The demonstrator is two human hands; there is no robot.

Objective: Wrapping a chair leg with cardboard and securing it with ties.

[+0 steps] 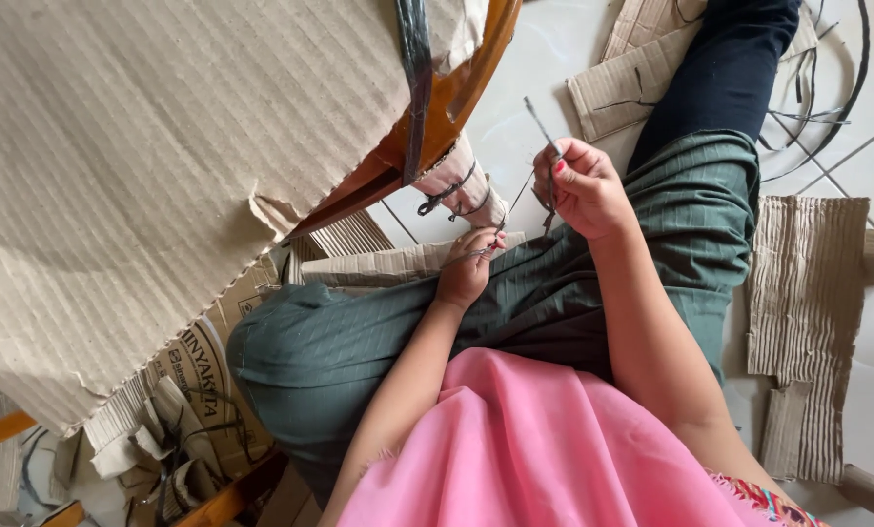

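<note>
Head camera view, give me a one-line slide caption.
Seated person's right hand and left hand pull a thin dark cord beside a cardboard-wrapped wooden frame.

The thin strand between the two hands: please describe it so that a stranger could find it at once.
Start at the large corrugated cardboard sheet over the curved wooden frame. Just right of it, the right hand pinches a thin dark strand running down to the left hand. Unlike the loose strips on the floor, it is stretched tight.

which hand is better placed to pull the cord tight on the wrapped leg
Right. The right hand already pinches the cord raised clear of the wrapped leg. The left hand sits low by the leg, steadying the strand there.
</note>
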